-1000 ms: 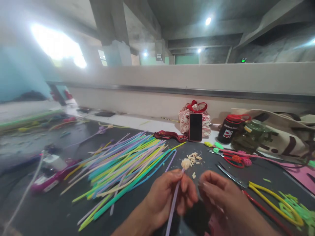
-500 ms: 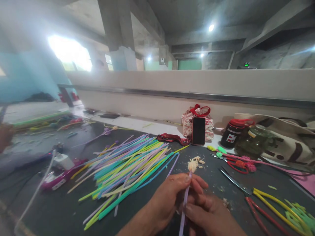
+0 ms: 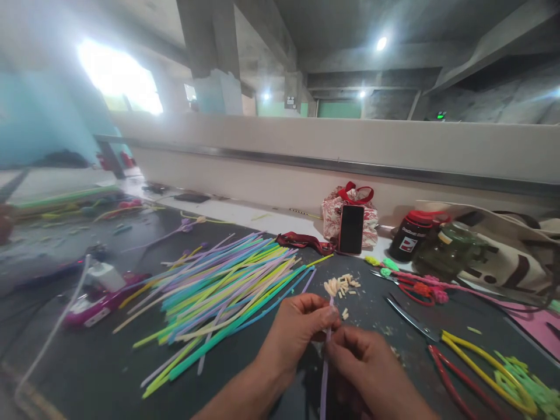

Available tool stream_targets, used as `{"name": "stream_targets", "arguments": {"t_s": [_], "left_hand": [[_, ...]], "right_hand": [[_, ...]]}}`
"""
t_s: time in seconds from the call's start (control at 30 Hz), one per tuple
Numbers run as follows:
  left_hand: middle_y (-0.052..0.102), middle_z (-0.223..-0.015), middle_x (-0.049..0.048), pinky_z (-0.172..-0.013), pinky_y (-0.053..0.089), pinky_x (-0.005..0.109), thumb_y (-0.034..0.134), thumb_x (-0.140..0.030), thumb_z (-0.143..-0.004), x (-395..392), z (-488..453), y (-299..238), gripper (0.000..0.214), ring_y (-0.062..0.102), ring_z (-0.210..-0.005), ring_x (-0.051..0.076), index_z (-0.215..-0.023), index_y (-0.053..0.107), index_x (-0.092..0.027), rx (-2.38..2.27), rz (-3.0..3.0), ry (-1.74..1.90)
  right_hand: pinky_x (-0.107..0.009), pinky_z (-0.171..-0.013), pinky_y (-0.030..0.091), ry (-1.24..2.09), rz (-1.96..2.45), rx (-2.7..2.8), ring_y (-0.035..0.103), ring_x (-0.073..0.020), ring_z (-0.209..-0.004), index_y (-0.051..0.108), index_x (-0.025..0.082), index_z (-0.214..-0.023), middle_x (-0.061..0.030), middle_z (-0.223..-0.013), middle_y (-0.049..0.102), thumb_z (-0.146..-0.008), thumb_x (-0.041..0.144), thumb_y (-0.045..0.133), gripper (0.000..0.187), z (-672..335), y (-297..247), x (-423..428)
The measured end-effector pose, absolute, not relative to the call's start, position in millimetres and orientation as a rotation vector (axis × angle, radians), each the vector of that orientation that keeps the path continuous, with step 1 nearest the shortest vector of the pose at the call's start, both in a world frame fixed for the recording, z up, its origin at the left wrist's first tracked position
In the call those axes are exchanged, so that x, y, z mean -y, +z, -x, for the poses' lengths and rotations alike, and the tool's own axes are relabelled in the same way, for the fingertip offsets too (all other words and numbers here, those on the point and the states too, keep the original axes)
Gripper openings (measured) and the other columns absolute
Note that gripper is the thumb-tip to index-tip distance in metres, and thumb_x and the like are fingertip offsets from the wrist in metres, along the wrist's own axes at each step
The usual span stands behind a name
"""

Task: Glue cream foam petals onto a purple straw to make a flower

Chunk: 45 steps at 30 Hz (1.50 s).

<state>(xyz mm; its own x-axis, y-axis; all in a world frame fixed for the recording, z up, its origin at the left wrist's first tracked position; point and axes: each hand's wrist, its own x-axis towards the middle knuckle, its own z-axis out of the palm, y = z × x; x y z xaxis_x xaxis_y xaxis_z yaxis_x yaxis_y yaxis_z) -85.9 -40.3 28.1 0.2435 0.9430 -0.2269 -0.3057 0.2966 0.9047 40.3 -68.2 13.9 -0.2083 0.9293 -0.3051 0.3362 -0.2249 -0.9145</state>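
The left hand (image 3: 301,326) is pinching a thin lilac plastic stick (image 3: 324,379) between thumb and fingertips, just below the stick's upper end. The right hand (image 3: 365,373) is curling its fingers together and pinching the same stick just beneath the left one, the two hands touching. The stick is standing nearly upright over the near edge of the dark tabletop (image 3: 109,361), and a small cream frayed tuft (image 3: 331,287) is sitting at its tip. Just beyond the tuft, loose cream-coloured snippets (image 3: 349,283) are lying scattered on the tabletop.

To the left of the hands, a big loose pile of long plastic sticks in pastel green, blue, yellow and lilac (image 3: 219,280) is spreading across the surface. To the right, silver-bladed scissors (image 3: 411,318) are lying flat, with looped yellow and red tubing (image 3: 476,364) near them. Farther back, a black phone (image 3: 350,228) is leaning upright against a red-and-white patterned bag (image 3: 335,210), and a dark jar with a red lid (image 3: 409,236) is standing beside a green glass jar (image 3: 450,251).
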Motion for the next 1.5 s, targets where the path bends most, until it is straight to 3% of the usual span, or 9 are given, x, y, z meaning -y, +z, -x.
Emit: {"name": "stream_targets", "arguments": {"t_s": [0.3, 0.43, 0.53, 0.67, 0.93, 1.5], "left_hand": [[0.054, -0.051, -0.0015, -0.048, 0.026, 0.02, 0.069, -0.041, -0.062, 41, 87, 35, 0.031, 0.038, -0.046, 0.006, -0.06, 0.062, -0.011, -1.042, -1.066, 0.953], [0.051, -0.054, -0.0026, -0.048, 0.025, 0.02, 0.065, -0.038, -0.066, 46, 86, 38, 0.027, 0.038, -0.048, 0.006, -0.067, 0.065, -0.012, -1.048, -1.201, 0.849], [0.051, -0.054, -0.0021, -0.046, 0.024, 0.019, 0.063, -0.037, -0.067, 50, 85, 38, 0.026, 0.039, -0.049, 0.007, -0.069, 0.066, -0.012, -0.982, -1.256, 0.722], [0.051, -0.053, -0.0012, -0.048, 0.026, 0.018, 0.063, -0.037, -0.067, 55, 83, 38, 0.025, 0.039, -0.05, 0.007, -0.068, 0.067, -0.012, -0.875, -1.282, 0.617], [0.053, -0.057, 0.0004, -0.051, 0.028, 0.02, 0.064, -0.039, -0.067, 55, 83, 32, 0.028, 0.041, -0.052, 0.008, -0.069, 0.067, -0.012, -0.814, -1.29, 0.535], [0.051, -0.053, -0.002, -0.048, 0.028, 0.019, 0.067, -0.043, -0.062, 54, 83, 30, 0.032, 0.041, -0.047, 0.006, -0.067, 0.065, -0.012, -0.847, -1.189, 0.556]], "right_hand": [[-0.019, -0.041, 0.031, 1.443, 1.417, 1.443, 0.043, -0.0078, -0.04, 0.053, 0.017, -0.054, 0.0059, -0.043, 0.046, -0.07, 0.043, 0.061, 0.031, -74, 26, 62], [-0.023, -0.052, 0.041, 1.146, 1.474, 1.556, 0.054, -0.0128, -0.057, 0.065, 0.019, -0.076, 0.0014, -0.061, 0.06, -0.072, 0.03, 0.06, 0.013, -112, 63, 52], [-0.028, -0.072, 0.046, 1.063, 1.322, 1.813, 0.058, -0.0176, -0.085, 0.062, 0.024, -0.102, -0.0022, -0.095, 0.063, -0.068, 0.016, 0.06, 0.035, -130, 84, 49], [-0.028, -0.073, 0.048, 1.09, 1.168, 2.178, 0.055, -0.0164, -0.084, 0.054, 0.028, -0.116, -0.0008, -0.105, 0.058, -0.06, 0.008, 0.064, 0.06, -130, 90, 53], [-0.025, -0.066, 0.047, 1.11, 1.195, 2.267, 0.057, -0.0143, -0.075, 0.061, 0.023, -0.094, 0.0014, -0.091, 0.061, -0.062, 0.013, 0.065, 0.034, -112, 91, 60], [-0.021, -0.057, 0.04, 0.809, 1.231, 2.362, 0.052, -0.0109, -0.062, 0.06, 0.02, -0.083, 0.0034, -0.07, 0.057, -0.066, 0.012, 0.058, 0.019, -106, 83, 60]]}}
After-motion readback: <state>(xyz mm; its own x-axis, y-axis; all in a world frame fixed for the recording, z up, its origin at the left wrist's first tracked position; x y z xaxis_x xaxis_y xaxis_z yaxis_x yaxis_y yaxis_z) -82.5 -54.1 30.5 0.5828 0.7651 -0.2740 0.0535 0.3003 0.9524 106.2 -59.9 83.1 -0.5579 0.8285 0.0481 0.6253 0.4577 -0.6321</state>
